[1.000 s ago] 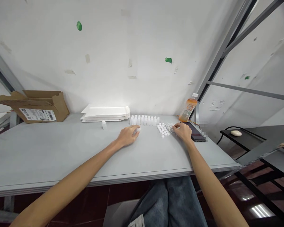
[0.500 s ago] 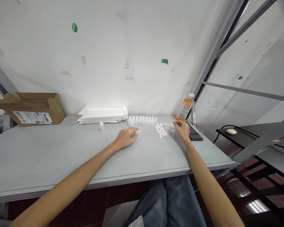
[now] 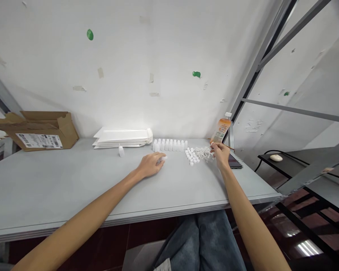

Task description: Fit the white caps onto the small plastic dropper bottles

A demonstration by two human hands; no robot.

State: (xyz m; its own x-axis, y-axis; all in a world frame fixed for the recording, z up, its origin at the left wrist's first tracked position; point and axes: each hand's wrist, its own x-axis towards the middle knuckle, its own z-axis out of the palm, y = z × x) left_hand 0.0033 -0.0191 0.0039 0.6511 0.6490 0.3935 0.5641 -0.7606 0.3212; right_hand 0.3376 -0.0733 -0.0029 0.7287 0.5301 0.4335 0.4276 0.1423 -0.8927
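My left hand (image 3: 151, 164) rests on the table with its fingers closed around a small white plastic bottle (image 3: 163, 159), which lies tilted and is partly hidden. Over the right end of the table, my right hand (image 3: 220, 154) pinches a small white piece between thumb and fingertips. Just left of it lies a tangle of thin white stringy pieces (image 3: 202, 153), beside a pile of small white caps (image 3: 191, 155). Behind these, rows of small translucent bottles (image 3: 171, 145) stand upright against the wall. One capless-looking single bottle (image 3: 121, 151) stands apart to the left.
White flat envelopes (image 3: 121, 137) are stacked by the wall, with an open cardboard box (image 3: 48, 130) farther left. An orange drink bottle (image 3: 220, 128), a thin stick (image 3: 230, 148) and a dark phone (image 3: 235, 162) sit near the right edge, close to a metal frame.
My right hand has shifted slightly right, away from the stringy pieces, and a white piece now shows at its fingertips. My left hand stays put with the bottle.
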